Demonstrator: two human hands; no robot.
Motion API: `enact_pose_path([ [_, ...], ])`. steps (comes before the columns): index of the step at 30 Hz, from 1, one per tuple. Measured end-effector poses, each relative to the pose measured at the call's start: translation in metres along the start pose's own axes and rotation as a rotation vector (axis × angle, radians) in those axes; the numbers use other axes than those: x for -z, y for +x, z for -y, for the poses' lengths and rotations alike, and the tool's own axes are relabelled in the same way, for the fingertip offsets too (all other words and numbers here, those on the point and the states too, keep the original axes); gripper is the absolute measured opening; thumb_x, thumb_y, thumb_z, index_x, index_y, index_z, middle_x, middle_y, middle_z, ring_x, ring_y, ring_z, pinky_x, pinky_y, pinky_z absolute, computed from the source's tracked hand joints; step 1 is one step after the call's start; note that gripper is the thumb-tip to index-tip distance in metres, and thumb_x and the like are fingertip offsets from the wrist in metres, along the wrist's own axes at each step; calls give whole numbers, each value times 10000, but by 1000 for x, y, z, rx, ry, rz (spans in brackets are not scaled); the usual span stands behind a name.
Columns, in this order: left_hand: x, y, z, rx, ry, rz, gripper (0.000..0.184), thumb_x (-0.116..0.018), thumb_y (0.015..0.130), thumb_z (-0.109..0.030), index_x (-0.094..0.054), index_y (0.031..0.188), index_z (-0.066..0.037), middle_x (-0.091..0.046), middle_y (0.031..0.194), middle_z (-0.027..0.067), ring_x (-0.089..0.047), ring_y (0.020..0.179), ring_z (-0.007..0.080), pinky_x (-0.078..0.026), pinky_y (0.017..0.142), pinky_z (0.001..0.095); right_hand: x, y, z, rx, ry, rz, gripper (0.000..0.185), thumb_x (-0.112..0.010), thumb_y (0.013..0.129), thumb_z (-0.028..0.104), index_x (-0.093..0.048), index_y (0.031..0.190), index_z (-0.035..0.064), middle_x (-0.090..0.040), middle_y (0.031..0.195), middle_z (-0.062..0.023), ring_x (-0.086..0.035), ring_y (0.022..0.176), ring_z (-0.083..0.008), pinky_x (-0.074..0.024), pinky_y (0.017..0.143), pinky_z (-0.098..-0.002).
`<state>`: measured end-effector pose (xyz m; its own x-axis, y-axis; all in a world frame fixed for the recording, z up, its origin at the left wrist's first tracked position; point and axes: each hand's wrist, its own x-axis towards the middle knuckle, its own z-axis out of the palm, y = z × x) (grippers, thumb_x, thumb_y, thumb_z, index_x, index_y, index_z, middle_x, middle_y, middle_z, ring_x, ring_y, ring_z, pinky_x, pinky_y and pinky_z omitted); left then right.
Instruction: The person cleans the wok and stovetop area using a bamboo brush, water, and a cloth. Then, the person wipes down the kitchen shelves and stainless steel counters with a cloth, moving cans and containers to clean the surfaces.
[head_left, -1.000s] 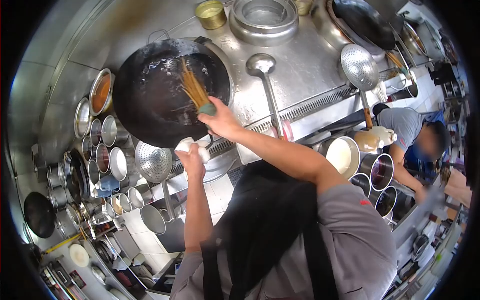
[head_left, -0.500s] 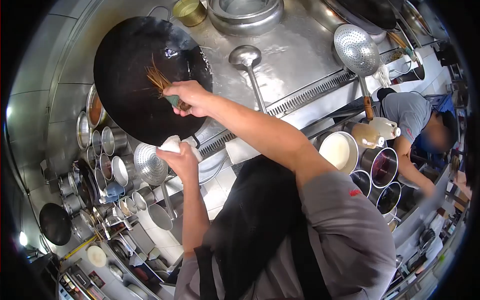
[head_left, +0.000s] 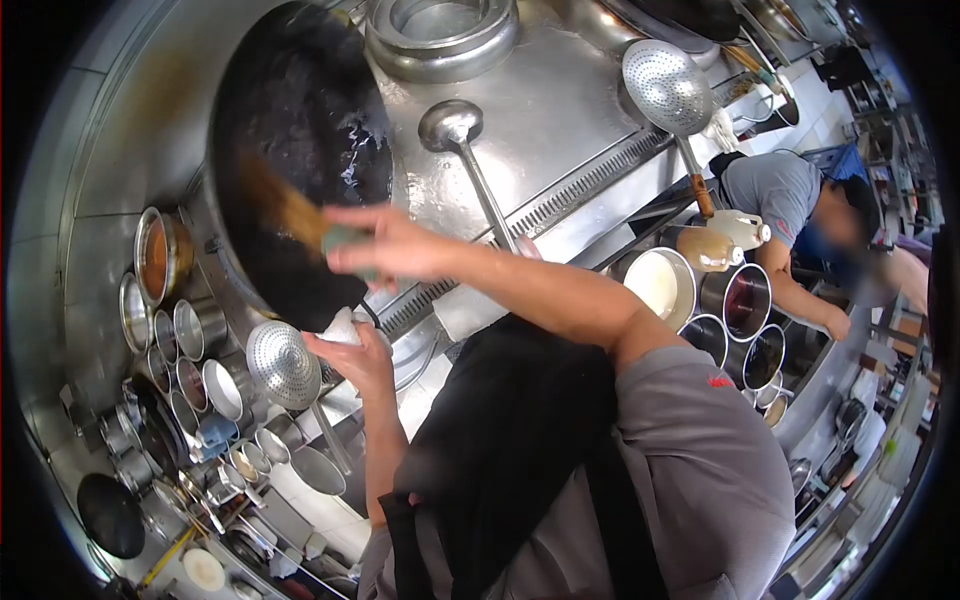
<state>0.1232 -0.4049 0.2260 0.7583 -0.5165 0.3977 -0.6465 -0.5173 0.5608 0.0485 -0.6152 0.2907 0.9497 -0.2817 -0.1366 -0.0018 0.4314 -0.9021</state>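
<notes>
From here I see the wok [head_left: 250, 110] of dark metal, mostly matt, with glossy patches inside. The brush [head_left: 305, 215] looks rough, like straw. The white cloth [head_left: 342, 328] seems soft. Steel counter [head_left: 570, 110] and ladle [head_left: 440, 125] shine smoothly; the perforated metal strainer [head_left: 668, 85] has a wooden-looking handle [head_left: 703, 196].

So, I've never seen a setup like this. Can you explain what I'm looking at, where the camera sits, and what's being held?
There's no machine here, just a person's two bare hands. The single camera is worn on the head, looking forward and down, so the chest and arms show too; the lens bends the edges. The right hand grips a brush, blurred, over a black wok. The left hand holds a white cloth at the wok's near edge. On the steel counter lie a ladle and, farther right, a strainer. Another person is at far right.
</notes>
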Motion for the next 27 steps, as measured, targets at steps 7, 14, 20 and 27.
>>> enact_pose_path([
  [7, 7, 14, 53, 489, -397, -3, 615, -603, 875, -90, -326, 1376, 133, -522, 1251, 288, -580, 1098, 365, -465, 1004, 457, 61, 8, -51, -89, -1523, -106, 643, -579, 966, 177, -360, 1570, 189, -653, 1122, -248, -692, 1024, -445, -581, 842, -534],
  [14, -11, 16, 123, 827, -1003, 71, 396, -637, 837, -12, -501, 1209, -17, -613, 1040, 114, -646, 884, 213, -550, 760, 340, 78, 95, 19, 113, -1544, -645, 662, -603, 992, 310, -323, 1580, 190, -597, 1227, -254, -681, 1039, -444, -569, 906, -513],
  [20, -24, 8, 146, 1023, -1157, 113, 326, -640, 851, -46, -547, 1164, -53, -646, 998, 84, -671, 872, 210, -575, 720, 358, 20, -21, -66, 390, -1177, -815, 718, -686, 961, 200, -342, 1577, 66, -601, 1265, -273, -592, 1122, -455, -480, 973, -494],
  [27, -16, 19, 133, 1047, -1356, 192, 278, -662, 890, -90, -564, 1143, -29, -659, 944, 93, -691, 780, 199, -593, 624, 355, 14, -132, -161, -170, -1261, -538, 844, -732, 866, 168, -307, 1582, 30, -533, 1441, -306, -529, 1317, -485, -290, 1197, -550],
])
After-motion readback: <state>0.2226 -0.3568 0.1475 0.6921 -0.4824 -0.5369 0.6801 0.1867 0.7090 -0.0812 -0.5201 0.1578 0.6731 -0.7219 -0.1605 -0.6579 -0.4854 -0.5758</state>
